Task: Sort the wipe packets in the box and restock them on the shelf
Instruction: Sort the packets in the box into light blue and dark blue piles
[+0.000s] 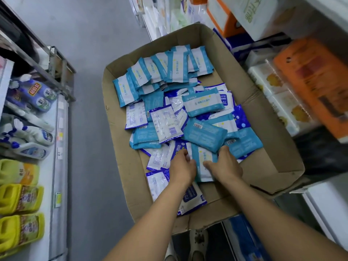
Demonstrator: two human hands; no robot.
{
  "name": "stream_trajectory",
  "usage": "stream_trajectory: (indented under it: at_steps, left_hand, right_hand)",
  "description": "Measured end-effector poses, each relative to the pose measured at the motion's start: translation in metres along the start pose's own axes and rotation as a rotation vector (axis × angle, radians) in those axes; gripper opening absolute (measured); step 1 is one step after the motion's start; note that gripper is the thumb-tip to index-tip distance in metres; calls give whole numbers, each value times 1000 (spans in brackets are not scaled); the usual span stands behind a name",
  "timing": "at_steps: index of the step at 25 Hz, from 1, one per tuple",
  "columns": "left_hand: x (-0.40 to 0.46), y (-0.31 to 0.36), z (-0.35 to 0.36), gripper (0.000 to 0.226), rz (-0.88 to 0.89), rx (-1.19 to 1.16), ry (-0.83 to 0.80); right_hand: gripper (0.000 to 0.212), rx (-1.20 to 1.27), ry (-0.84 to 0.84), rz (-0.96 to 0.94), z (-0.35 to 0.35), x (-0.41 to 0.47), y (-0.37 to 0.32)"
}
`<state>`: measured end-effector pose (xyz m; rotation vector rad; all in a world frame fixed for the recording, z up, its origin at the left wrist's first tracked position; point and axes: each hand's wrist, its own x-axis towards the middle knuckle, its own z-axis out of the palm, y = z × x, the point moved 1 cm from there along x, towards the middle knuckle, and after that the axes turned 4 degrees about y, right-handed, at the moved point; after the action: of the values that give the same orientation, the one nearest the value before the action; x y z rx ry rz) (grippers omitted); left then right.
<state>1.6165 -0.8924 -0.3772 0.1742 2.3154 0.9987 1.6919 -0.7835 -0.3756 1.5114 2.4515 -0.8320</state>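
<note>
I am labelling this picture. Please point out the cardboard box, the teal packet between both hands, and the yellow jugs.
cardboard box (263,117): head view, bare right inner wall.
teal packet (205,162): head view, its white front between the hands.
yellow jugs (20,198): head view, middle jug's label.

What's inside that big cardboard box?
The cardboard box holds teal wipe packets, some stacked at the far end, mixed with dark-blue-and-white packets. Both hands cover some; lower layers stay hidden.

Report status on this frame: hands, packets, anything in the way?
Left hand and right hand both gripping one teal wipe packet near the box's front. Teal row stacked at far end, rest mixed. Loose packets overlap it; nothing else blocking.
</note>
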Motion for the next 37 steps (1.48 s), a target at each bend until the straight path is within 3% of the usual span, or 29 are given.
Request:
stream_trajectory:
  at_steps: [2, 5, 8, 11, 14, 17, 21, 26, 32, 37]
  left_hand:
    - [11, 5, 8, 33, -145, -119, 0]
    - [14, 10, 14, 24, -198, -249, 13]
    - [17, 22, 11, 17, -233, -421, 69]
    - [35, 41, 12, 31, -445, -661, -20]
    - [44, 59, 14, 21, -597, -903, 33]
    - [36, 76, 7, 7, -477, -993, 126]
    - [22, 82, -30, 9, -267, -970, 228]
    - [38, 86, -84, 15, -166, -942, 276]
    - [93, 76, -120, 11, -189, -1033, 198]
    - [139, 74, -164, 14, -185, -965, 188]
  right_hand:
    - [38, 202, -55, -2, 1, 9, 1]
    - [21, 450, -107, 70, -2, 17, 9]
    - [16, 493, -57, 67, -11, 25, 15]
    - [17, 436, 5, -9, -20, 30, 18]
    - [19, 470, 123, -29, -32, 32, 19]
    - [14, 602, 280, 21, -51, 36, 18]
    - [11, 741, 383, 49, -75, 40, 7]
    - [10, 907, 545, 74, -91, 42, -15]
    - [8, 1095, 382, -23, -78, 66, -84]
    - [7, 982, 98, -161, -55, 98, -165]
